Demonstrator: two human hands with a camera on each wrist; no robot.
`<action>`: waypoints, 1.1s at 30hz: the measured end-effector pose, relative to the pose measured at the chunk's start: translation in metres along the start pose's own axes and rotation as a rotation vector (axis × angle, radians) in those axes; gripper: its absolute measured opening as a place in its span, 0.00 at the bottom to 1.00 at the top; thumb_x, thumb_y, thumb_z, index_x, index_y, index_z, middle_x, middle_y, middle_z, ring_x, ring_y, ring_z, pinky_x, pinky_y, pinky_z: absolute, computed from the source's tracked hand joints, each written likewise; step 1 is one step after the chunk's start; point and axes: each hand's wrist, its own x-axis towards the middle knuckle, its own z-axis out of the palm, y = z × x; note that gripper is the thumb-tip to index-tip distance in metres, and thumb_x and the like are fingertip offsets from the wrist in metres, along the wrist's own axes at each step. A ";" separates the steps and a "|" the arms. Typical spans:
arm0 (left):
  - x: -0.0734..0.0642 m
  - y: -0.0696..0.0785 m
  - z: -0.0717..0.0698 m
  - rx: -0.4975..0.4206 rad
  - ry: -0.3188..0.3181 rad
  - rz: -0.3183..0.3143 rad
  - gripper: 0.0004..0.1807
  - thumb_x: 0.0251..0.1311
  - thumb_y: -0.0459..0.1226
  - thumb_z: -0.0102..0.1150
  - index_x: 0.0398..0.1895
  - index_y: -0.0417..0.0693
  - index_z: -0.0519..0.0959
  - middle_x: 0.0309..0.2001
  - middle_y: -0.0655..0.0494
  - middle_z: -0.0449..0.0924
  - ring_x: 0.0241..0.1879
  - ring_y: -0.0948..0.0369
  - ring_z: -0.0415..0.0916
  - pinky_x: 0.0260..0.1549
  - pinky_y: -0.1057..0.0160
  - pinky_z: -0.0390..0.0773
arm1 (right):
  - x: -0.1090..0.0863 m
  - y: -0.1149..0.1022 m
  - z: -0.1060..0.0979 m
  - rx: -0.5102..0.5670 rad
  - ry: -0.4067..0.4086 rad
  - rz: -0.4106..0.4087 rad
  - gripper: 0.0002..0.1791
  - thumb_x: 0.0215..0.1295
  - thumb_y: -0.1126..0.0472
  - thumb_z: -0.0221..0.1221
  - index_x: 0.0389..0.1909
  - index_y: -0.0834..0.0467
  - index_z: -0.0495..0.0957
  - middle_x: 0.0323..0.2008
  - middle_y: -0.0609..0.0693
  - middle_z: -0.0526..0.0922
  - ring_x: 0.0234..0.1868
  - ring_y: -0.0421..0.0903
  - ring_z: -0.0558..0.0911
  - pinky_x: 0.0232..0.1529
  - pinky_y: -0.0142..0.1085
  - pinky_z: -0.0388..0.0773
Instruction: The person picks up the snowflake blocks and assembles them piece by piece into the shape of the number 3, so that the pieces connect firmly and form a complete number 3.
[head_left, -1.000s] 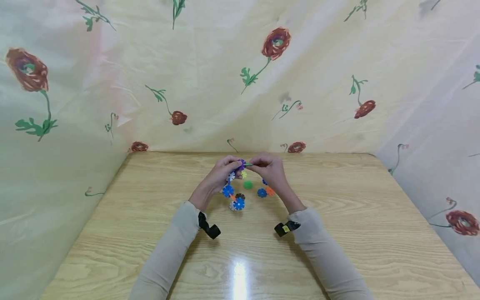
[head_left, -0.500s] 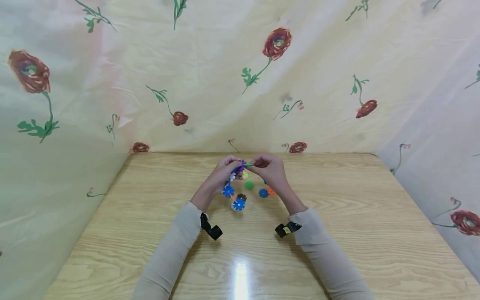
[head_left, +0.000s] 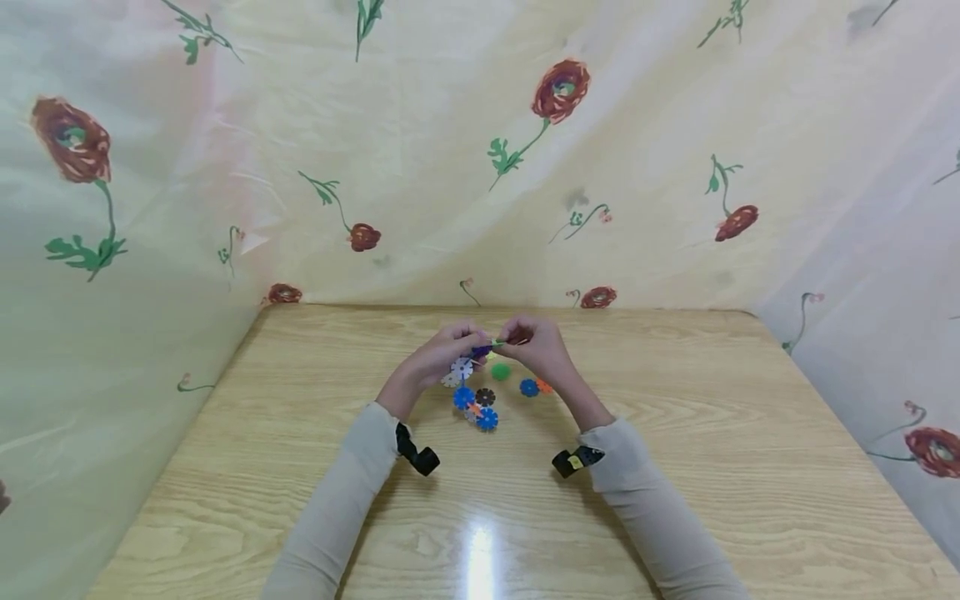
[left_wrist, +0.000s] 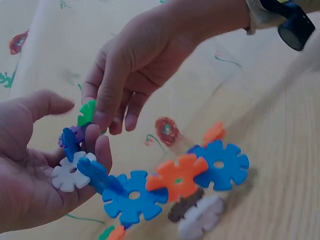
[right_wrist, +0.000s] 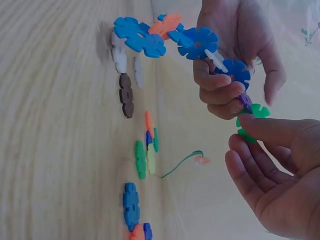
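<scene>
My left hand (head_left: pixel 429 357) holds a chain of slotted snowflake discs, its fingers curled behind the upper end and the thumb lifted off in the left wrist view. From the hand, purple (right_wrist: pixel 245 100), blue (right_wrist: pixel 236 71) and white (left_wrist: pixel 70 172) discs lead to a larger blue disc (left_wrist: pixel 117 205), an orange one (left_wrist: pixel 175 187) and an end blue disc (left_wrist: pixel 235 162). Between thumb and fingers, my right hand (head_left: pixel 542 348) pinches a green snowflake disc (right_wrist: pixel 259 109), set against the purple one. The chain's lower part hangs over the table.
Loose discs lie on the wooden table (head_left: pixel 300 467) below the hands: brown (head_left: pixel 485 397), green (head_left: pixel 500 372), blue (head_left: pixel 529 387), orange (head_left: pixel 545 386) and white (head_left: pixel 450 381) among them. A flowered cloth (head_left: pixel 420 167) hangs behind the table and along its sides.
Both hands have come slightly down in the head view, the chain's hanging end moving down and a little right with them. The left thumb has come off the purple disc.
</scene>
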 end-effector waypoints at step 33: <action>-0.017 0.004 -0.037 0.085 0.092 -0.076 0.19 0.77 0.42 0.52 0.59 0.36 0.74 0.39 0.59 0.77 0.39 0.62 0.75 0.49 0.59 0.78 | -0.018 0.014 0.029 -0.260 -0.694 -0.062 0.17 0.61 0.66 0.71 0.51 0.61 0.86 0.25 0.47 0.81 0.25 0.35 0.73 0.28 0.26 0.70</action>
